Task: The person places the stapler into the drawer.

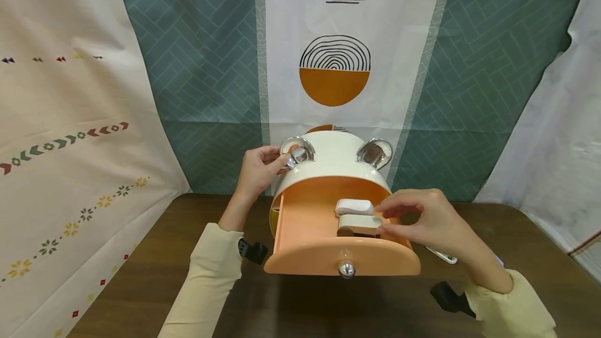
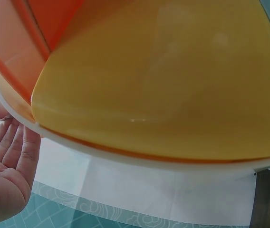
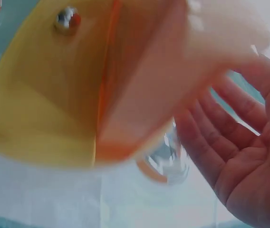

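A white, round-topped storage box [image 1: 335,158] with two silver ear-shaped rings stands on the table. Its peach drawer [image 1: 305,213] is pulled out toward me. Inside lie a rounded white piece [image 1: 354,206] and, in front of it, a white block with a brownish side [image 1: 359,221]. My right hand [image 1: 424,220] pinches the right end of that block between thumb and fingers. With thumb and fingertips my left hand [image 1: 260,171] grips the left silver ear [image 1: 298,151]. In the left wrist view, the fingers [image 2: 11,147] reach behind the box's white rim.
A silver knob [image 1: 346,269] sticks out from the drawer front. Below the drawer is a yellow panel [image 2: 163,80]. A white, slim item with a hole in its end [image 1: 441,255] lies on the dark wooden table [image 1: 188,254], right of the box. Patterned cloth [image 1: 202,67] hangs behind.
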The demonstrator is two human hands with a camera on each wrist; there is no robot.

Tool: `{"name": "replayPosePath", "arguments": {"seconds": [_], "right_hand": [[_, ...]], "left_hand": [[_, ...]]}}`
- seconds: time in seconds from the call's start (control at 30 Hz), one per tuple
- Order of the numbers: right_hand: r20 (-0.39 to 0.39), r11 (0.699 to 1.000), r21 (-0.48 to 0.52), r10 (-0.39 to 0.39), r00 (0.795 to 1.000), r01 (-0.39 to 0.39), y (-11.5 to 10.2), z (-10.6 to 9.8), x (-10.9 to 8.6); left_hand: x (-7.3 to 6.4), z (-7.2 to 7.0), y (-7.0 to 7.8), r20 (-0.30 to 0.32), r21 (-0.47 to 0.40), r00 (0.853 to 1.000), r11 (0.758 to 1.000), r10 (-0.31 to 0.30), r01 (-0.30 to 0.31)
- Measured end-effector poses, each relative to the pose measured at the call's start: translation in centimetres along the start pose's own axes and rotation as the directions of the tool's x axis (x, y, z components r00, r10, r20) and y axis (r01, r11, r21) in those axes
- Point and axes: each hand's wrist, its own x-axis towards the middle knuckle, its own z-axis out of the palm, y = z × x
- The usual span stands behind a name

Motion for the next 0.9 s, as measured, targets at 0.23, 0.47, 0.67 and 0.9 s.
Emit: {"name": "replayPosePath", "arguments": {"seconds": [0.23,0.47,0.67,0.9], "right_hand": [[-0.123,0.986,0.015,0.169,0.978,-0.168,2.7,-2.9,-2.8],[-0.092,0.887,-0.168,0.419,0.903,-0.429,8.4,-3.7,-6.6],[-0.022,0.806,-0.302,0.527,0.849,-0.508,13.4,-3.6,-9.6],[0.053,0.786,-0.348,0.561,0.826,-0.511,16.3,-3.0,-11.5]], "left_hand": [[0.0,0.1,0.1,0.004,-0.005,1.000,1.000,0.003,-0.003],[0.0,-0.1,0.1,-0.004,-0.008,1.000,1.000,-0.003,0.003],[0.0,-0.2,0.3,-0.009,-0.007,1.000,1.000,-0.005,0.005],[0.1,0.0,0.1,0.002,-0.012,1.000,1.000,-0.009,0.009]]}}
